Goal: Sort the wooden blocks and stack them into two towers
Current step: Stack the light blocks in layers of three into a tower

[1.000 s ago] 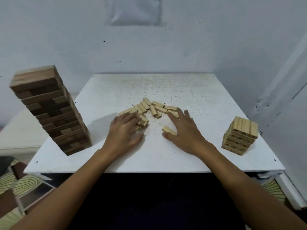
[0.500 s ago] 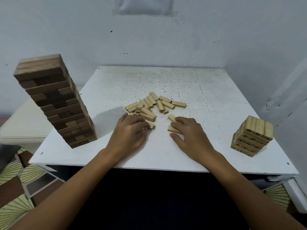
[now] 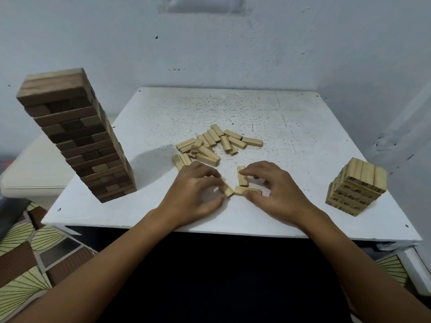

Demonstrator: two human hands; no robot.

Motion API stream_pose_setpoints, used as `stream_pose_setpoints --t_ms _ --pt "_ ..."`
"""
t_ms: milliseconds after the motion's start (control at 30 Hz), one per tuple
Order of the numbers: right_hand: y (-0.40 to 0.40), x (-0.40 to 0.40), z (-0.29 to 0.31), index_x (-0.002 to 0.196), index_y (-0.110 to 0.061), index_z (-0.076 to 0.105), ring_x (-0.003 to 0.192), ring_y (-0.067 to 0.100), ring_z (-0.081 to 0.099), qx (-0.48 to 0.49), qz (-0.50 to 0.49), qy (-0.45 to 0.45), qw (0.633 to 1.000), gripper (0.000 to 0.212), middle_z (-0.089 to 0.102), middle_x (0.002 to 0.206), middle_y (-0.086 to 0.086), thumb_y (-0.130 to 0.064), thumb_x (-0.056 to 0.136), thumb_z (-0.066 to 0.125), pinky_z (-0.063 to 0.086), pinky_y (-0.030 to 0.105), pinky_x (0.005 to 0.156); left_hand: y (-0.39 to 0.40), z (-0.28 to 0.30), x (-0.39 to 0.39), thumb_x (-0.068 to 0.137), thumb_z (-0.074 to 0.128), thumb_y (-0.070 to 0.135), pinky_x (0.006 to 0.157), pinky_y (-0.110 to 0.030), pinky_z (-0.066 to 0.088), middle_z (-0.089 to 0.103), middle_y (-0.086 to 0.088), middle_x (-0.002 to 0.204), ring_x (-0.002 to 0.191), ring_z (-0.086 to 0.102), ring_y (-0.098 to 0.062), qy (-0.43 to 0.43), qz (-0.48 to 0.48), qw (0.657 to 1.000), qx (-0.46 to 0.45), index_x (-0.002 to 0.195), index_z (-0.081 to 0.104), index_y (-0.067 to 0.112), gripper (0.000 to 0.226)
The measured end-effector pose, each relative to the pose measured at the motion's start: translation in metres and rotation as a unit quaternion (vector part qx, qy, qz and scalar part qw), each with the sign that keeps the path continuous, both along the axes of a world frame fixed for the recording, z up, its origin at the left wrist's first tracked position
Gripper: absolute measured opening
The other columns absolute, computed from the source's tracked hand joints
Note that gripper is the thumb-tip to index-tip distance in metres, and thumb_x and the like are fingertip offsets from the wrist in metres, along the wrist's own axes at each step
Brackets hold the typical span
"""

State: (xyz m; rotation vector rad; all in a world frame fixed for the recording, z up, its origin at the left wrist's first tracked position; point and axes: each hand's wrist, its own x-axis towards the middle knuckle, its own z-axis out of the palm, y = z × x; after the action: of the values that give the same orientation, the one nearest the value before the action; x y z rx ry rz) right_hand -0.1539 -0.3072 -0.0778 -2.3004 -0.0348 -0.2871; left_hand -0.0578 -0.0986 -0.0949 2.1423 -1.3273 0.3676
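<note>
While both of my hands sit low at the near edge of the white speckled worktop point(image 3: 291, 117), they are busy with three small pale wooden blocks. My left hand point(image 3: 198, 194) has its fingers curled, and its thumb and fingertips pinch the short pale block at its tips point(image 3: 228, 191). My right hand point(image 3: 277, 192) is curled too. Its thumb presses the end of the pale block lying sideways point(image 3: 247, 190), and its fingers rest on the pale block pointing away from me point(image 3: 242, 176). I think I am pulling these three close together so they line up side by side, because a tower layer needs three blocks in a row.

Just past my hands lies the loose heap of small pale wooden blocks point(image 3: 217, 143), all jumbled and lying flat, some on top of each other. They wait there in the middle because both hands can reach them easily.

Off to my right, near the worktop edge, stands the short tower of pale blocks with dark numbers on their sides point(image 3: 358, 186). It is only a few layers high, so I think the pale blocks go there next.

On my left stands the tall tower of dark brown wooden blocks point(image 3: 74, 136), well apart from the heap. It looks finished, and it stands far from my hands so I do not knock it.

I see no boxes or bowls here, so nothing is held inside anything.
</note>
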Motion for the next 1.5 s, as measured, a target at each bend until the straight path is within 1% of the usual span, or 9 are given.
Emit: stream_pose_setpoints --t_ms 133,300,467,633,800,900,1100,1267,1500 --pt "-0.008 0.003 0.001 0.116 -0.028 0.068 0.118 0.005 0.045 -0.055 0.022 0.043 0.997 0.036 0.054 0.123 -0.015 -0.02 0.081 0.074 0.044 0.032 0.095 -0.003 -0.006 -0.008 0.081 0.065 0.049 0.082 -0.044 0.044 0.068 0.005 0.103 0.097 0.06 -0.017 0.002 0.034 0.999 0.024 0.093 0.077 0.022 0.031" --pt "-0.001 0.012 -0.004 0.093 -0.021 0.07 0.096 0.012 0.054 -0.065 -0.036 0.011 0.997 0.015 0.058 0.097 -0.005 -0.025 0.08 0.076 0.049 0.041 0.084 -0.006 -0.007 -0.006 0.082 0.065 0.043 0.086 -0.043 0.045 0.07 0.004 0.105 0.099 0.061 -0.011 0.023 -0.006 1.0 0.006 0.092 0.077 0.02 0.028" --pt "0.001 0.016 -0.005 0.092 -0.019 0.073 0.095 0.014 0.054 -0.073 -0.044 0.01 0.996 0.009 0.058 0.096 -0.004 -0.017 0.083 0.073 0.049 0.04 0.084 -0.002 -0.008 -0.003 0.079 0.064 0.035 0.102 -0.047 0.042 0.07 0.003 0.109 0.102 0.058 -0.001 0.065 -0.02 0.998 -0.007 0.094 0.077 0.017 0.026" --pt "-0.008 0.011 -0.001 0.1 -0.027 0.072 0.118 0.006 0.041 -0.056 0.0 0.029 0.998 0.032 0.053 0.123 -0.013 -0.002 0.084 0.06 0.042 0.022 0.095 -0.002 -0.007 -0.001 0.08 0.064 0.034 0.091 -0.046 0.049 0.069 -0.001 0.109 0.101 0.059 -0.012 0.044 0.003 0.999 -0.003 0.093 0.076 0.017 0.025" --pt "-0.003 0.017 0.007 0.129 -0.028 0.057 0.127 0.012 0.038 -0.081 -0.065 0.065 0.993 0.06 0.051 0.136 -0.009 -0.05 0.076 0.075 0.035 0.038 0.106 -0.004 -0.008 -0.001 0.081 0.061 0.034 0.087 -0.044 0.049 0.07 -0.003 0.11 0.1 0.061 -0.017 0.041 0.027 0.999 -0.003 0.096 0.077 0.017 0.027" --pt "0.007 0.022 0.009 0.14 -0.026 0.047 0.132 0.016 0.033 -0.137 -0.079 0.084 0.984 0.076 0.046 0.144 -0.007 -0.058 0.076 0.072 0.028 0.038 0.107 -0.004 -0.01 0.0 0.082 0.063 0.033 0.089 -0.048 0.048 0.07 -0.001 0.113 0.103 0.062 -0.017 0.053 0.036 0.998 0.001 0.097 0.076 0.019 0.025" --pt "0.008 0.021 0.01 0.133 -0.029 0.056 0.123 0.014 0.05 -0.045 -0.042 0.087 0.994 0.062 0.056 0.127 -0.005 -0.043 0.076 0.077 0.041 0.043 0.105 -0.003 -0.012 0.001 0.082 0.062 0.037 0.093 -0.055 0.045 0.07 0.003 0.116 0.108 0.06 -0.015 0.078 0.043 0.996 -0.007 0.099 0.076 0.022 0.027" --pt "0.005 0.009 0.011 0.128 -0.036 0.059 0.113 -0.001 0.054 0.027 0.022 0.091 0.995 0.061 0.06 0.122 -0.013 -0.03 0.073 0.083 0.046 0.029 0.103 -0.003 -0.01 0.0 0.079 0.066 0.04 0.091 -0.049 0.045 0.07 0.005 0.111 0.1 0.059 -0.015 0.075 0.034 0.996 -0.016 0.096 0.077 0.022 0.027" --pt "-0.008 -0.001 0.015 0.134 -0.041 0.05 0.109 -0.002 0.05 -0.02 0.016 0.122 0.992 0.074 0.056 0.119 -0.013 -0.031 0.069 0.085 0.042 0.023 0.094 -0.003 -0.006 -0.004 0.075 0.07 0.056 0.095 -0.043 0.038 0.069 0.011 0.11 0.104 0.054 -0.013 0.067 0.029 0.997 0.003 0.094 0.078 0.028 0.035"
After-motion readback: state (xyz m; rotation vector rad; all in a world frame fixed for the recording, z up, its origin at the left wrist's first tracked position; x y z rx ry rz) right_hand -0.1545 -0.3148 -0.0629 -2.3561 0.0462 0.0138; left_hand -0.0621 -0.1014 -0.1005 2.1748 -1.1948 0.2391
